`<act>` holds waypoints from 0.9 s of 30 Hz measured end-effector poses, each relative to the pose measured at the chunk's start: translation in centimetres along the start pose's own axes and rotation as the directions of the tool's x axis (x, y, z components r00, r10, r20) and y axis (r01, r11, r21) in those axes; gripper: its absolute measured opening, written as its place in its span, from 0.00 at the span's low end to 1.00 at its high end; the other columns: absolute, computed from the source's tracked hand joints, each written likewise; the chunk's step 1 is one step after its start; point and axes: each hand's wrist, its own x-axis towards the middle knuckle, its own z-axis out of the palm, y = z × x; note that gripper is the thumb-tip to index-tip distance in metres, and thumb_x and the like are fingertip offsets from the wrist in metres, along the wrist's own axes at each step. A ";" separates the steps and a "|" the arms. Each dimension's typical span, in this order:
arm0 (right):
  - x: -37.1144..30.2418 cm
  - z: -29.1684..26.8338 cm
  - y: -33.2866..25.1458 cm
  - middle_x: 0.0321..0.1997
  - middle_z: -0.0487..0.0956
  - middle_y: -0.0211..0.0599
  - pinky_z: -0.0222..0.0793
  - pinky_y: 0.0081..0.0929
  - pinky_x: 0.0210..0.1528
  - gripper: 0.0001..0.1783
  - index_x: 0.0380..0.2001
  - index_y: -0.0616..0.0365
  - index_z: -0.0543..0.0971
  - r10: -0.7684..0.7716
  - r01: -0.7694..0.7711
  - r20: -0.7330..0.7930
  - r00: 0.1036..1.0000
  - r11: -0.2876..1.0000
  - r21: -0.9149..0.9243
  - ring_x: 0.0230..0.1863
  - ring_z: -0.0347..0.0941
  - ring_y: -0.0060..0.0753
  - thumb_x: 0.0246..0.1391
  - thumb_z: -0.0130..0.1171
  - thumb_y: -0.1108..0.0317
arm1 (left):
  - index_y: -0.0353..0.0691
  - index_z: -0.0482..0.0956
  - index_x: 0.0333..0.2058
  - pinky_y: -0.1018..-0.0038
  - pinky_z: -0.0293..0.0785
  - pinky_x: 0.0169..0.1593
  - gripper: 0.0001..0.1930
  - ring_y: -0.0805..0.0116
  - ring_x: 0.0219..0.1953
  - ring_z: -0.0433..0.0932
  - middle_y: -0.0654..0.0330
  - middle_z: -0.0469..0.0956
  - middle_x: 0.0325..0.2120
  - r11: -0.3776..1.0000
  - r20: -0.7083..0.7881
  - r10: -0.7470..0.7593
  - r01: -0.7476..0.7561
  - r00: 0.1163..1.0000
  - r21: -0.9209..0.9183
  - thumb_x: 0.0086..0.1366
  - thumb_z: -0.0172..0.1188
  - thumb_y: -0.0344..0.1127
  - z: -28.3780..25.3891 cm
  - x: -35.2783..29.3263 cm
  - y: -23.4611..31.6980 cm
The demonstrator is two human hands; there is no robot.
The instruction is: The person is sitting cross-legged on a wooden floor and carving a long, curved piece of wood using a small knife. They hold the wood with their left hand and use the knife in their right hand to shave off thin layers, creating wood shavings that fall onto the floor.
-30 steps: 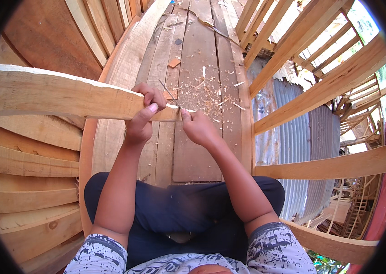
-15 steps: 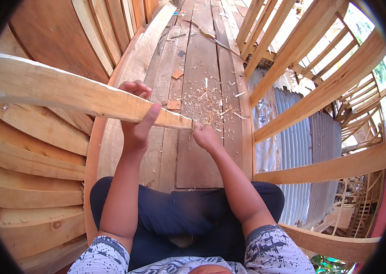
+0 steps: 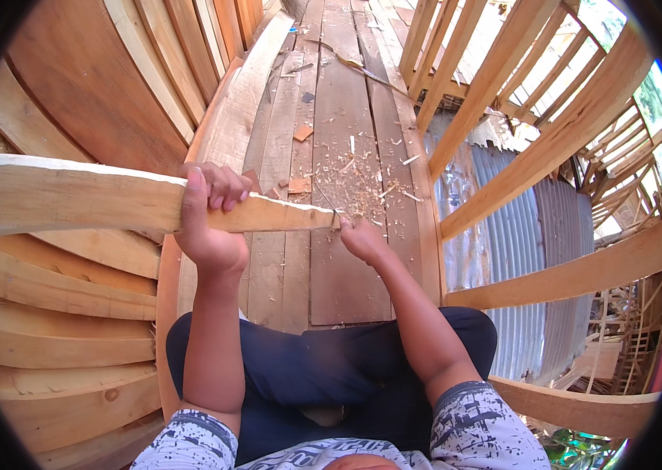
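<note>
A long pale wooden board (image 3: pixel 80 200) reaches from the left edge to the middle, tapering to a narrow right end. Its far edge looks pale and unevenly cut. My left hand (image 3: pixel 215 211) is wrapped round the board, thumb on the near face and fingers over the far edge. At the narrow tip, my right hand (image 3: pixel 361 240) is closed round the handle of what looks like a knife (image 3: pixel 326 199). Only its thin dark blade shows, pointing away and left past the board's tip; the fist hides the handle.
Wood shavings (image 3: pixel 358 176) and reddish offcuts (image 3: pixel 300 186) lie on the plank floor (image 3: pixel 347 290). Boards line the left wall (image 3: pixel 72 337). On the right, wooden railing slats (image 3: pixel 558 266) stand before a corrugated metal roof (image 3: pixel 511 235). My folded legs (image 3: pixel 307 368) are below.
My left hand has shifted left along the board and closed round it from a looser hold. The board's left part has dropped nearer, so it lies more level. My right hand has barely moved.
</note>
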 end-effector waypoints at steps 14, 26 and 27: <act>-1.4 -1.2 -4.0 0.30 0.80 0.64 0.73 0.50 0.44 0.36 0.29 0.72 0.80 0.002 -0.004 0.106 0.994 1.000 0.017 0.34 0.79 0.62 0.67 0.44 0.43 | 0.49 0.56 0.26 0.72 0.58 0.36 0.17 0.76 0.24 0.54 0.69 0.52 0.20 0.999 0.150 0.032 -0.035 0.988 0.013 0.72 0.48 0.45 -1.6 0.3 0.1; 2.1 2.0 2.9 0.30 0.80 0.64 0.72 0.50 0.42 0.35 0.27 0.72 0.79 0.044 -0.043 -0.049 0.998 0.999 0.022 0.37 0.79 0.63 0.67 0.43 0.44 | 0.47 0.57 0.26 0.72 0.59 0.35 0.16 0.76 0.23 0.54 0.69 0.53 0.20 0.999 0.166 0.045 -0.040 0.985 -0.035 0.71 0.49 0.43 -0.3 0.4 -0.3; 1.4 1.7 1.2 0.31 0.80 0.64 0.72 0.50 0.42 0.36 0.27 0.72 0.79 0.023 -0.023 0.004 1.000 0.999 0.032 0.37 0.79 0.63 0.67 0.43 0.44 | 0.47 0.58 0.26 0.72 0.59 0.34 0.15 0.75 0.23 0.55 0.69 0.54 0.20 0.998 0.148 0.053 -0.047 0.987 -0.044 0.71 0.50 0.41 -0.7 0.3 -0.2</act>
